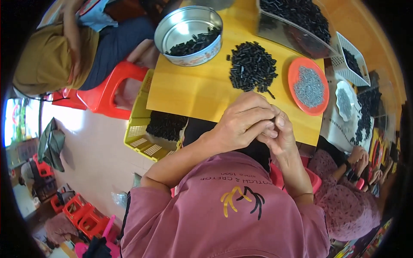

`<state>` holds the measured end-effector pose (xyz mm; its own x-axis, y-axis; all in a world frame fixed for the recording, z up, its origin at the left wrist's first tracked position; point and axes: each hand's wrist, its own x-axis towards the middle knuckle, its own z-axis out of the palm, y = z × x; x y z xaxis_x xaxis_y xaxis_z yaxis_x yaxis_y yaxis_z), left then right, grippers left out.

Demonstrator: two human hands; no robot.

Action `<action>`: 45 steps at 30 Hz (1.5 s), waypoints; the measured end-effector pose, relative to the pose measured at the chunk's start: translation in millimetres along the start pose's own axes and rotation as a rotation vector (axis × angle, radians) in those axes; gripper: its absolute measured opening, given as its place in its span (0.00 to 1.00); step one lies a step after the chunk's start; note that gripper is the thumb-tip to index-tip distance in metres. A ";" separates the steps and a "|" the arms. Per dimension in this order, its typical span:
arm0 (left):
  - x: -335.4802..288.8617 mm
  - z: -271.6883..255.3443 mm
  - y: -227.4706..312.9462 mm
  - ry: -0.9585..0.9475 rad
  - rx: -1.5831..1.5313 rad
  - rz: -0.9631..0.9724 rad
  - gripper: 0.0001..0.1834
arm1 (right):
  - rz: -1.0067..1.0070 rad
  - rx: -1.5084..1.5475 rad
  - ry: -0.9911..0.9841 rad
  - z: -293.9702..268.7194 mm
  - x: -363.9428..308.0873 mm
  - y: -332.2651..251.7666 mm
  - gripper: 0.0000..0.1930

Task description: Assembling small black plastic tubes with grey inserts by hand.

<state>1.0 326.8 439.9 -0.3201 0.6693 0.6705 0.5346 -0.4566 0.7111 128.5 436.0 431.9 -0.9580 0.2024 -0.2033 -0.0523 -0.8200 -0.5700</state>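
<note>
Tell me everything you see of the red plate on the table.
The red plate is round, shallow and plastic-looking. It sits at the right edge of the yellow table, beside the heap of small black pieces. Small silvery, metal-looking parts cover most of its inside, leaving the rim bare. The right hand is apart from it.

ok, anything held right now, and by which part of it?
Can't tell: the left hand and right hand meet at the fingertips, which hide anything small pinched between them. No gripped part shows clearly.
</note>
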 end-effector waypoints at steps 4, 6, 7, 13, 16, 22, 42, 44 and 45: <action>-30.7 -36.9 10.7 -0.079 0.172 -0.187 0.13 | 0.172 -0.220 -0.058 8.3 13.9 19.9 0.14; -52.1 -65.5 23.4 -0.044 0.325 -0.270 0.13 | 0.188 -0.440 -0.089 23.2 17.3 23.8 0.14; -61.7 -80.7 33.4 0.016 0.411 -0.360 0.13 | 0.171 -0.589 -0.083 22.7 18.3 22.1 0.14; -172.9 -161.9 7.5 0.530 0.529 -0.790 0.10 | -0.458 -1.393 0.370 -26.4 29.6 -8.7 0.08; -233.5 -192.0 -23.2 0.523 0.639 -0.896 0.13 | -0.518 -1.539 0.433 -35.9 32.2 -21.0 0.08; -231.3 -166.1 -29.1 0.323 0.800 -0.863 0.17 | -0.608 -1.616 0.356 -36.1 44.3 -5.8 0.07; -115.7 -59.9 -9.3 0.016 0.471 -0.196 0.18 | -0.702 -1.888 0.450 -42.8 65.5 22.0 0.13; -109.4 -56.3 -11.5 0.021 0.487 -0.172 0.18 | -0.693 -1.854 0.455 -43.7 65.5 22.6 0.12; -106.4 -54.6 -12.9 0.017 0.465 -0.174 0.18 | -0.695 -1.855 0.452 -44.1 65.6 22.7 0.12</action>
<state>-14.5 229.5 370.9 -0.4463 0.7010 0.5563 0.7630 -0.0269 0.6459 76.9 454.3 370.5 -0.7671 0.5109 0.3881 0.2692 0.8053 -0.5282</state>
